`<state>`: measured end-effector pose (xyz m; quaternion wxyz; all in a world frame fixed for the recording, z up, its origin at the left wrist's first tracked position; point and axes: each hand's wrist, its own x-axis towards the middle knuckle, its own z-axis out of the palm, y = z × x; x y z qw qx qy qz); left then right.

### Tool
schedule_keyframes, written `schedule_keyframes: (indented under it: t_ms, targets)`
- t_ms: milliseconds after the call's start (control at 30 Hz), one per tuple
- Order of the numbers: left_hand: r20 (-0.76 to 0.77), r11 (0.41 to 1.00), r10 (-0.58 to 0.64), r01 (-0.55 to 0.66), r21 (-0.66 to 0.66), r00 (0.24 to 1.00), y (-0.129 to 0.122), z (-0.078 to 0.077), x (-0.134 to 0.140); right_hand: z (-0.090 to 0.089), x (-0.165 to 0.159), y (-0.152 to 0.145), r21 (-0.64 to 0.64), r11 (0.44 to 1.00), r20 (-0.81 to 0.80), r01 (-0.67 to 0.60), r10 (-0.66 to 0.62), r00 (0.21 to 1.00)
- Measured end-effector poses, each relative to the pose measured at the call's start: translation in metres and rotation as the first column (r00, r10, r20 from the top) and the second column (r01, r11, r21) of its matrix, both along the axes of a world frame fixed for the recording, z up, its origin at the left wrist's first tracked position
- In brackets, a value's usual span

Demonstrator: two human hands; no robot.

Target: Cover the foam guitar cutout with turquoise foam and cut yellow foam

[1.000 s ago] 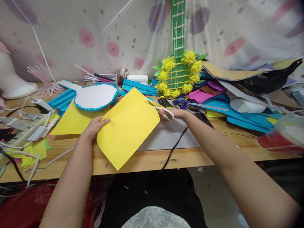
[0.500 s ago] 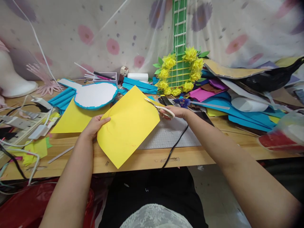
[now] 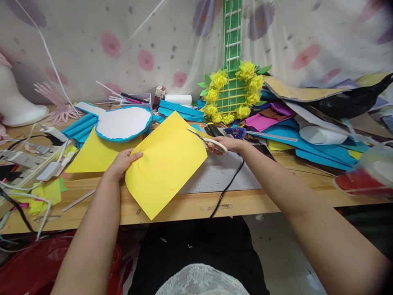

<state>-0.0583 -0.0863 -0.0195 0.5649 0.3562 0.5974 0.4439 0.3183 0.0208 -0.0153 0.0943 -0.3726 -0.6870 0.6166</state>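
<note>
A sheet of yellow paper (image 3: 167,164) is held up over the front of the table, with faint curved lines drawn on it. My left hand (image 3: 123,163) pinches its left edge, thumb on top and fingers behind. In my right hand (image 3: 225,145) are scissors (image 3: 215,143) with pale handles, my fingers closed round the loops. The blades lie across the upper right edge of the yellow paper. Beneath the sheet shows a grey gridded cutting mat (image 3: 215,176).
A white paddle-shaped cutout with blue edging (image 3: 123,123) lies at left on another yellow sheet (image 3: 92,155). A green guitar shape with yellow flowers (image 3: 231,90) stands behind. Coloured sheets (image 3: 322,151) and a plastic cup (image 3: 365,176) are at right; a power strip (image 3: 27,164) is at left.
Almost nothing differs. The yellow paper's lower corner has shifted very slightly down and left, and the scissor handles have moved a touch to the right.
</note>
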Motion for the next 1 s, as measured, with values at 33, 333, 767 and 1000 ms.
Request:
schedule_keyframes:
  t_ms: [33, 333, 767, 1000]
  targets:
    - [-0.001, 1.0, -0.001, 0.001, -0.001, 1.0, 0.0, 0.0, 0.0, 0.0, 0.0, 0.0, 0.005, 1.0, 0.004, -0.005, 0.005, 1.0]
    - [-0.015, 1.0, -0.017, 0.017, 0.002, 1.0, 0.001, -0.002, -0.002, 0.001, 0.001, -0.005, 0.011, 1.0, 0.008, -0.022, 0.022, 1.0]
    - [-0.046, 0.999, -0.047, 0.047, 0.004, 0.998, 0.0, -0.004, -0.003, 0.006, -0.016, 0.006, -0.03, 0.991, -0.017, -0.129, 0.128, 0.992]
    - [0.008, 0.999, -0.052, 0.052, -0.001, 0.999, -0.001, -0.003, -0.003, 0.006, -0.019, 0.006, -0.027, 0.996, -0.042, -0.088, 0.087, 0.995]
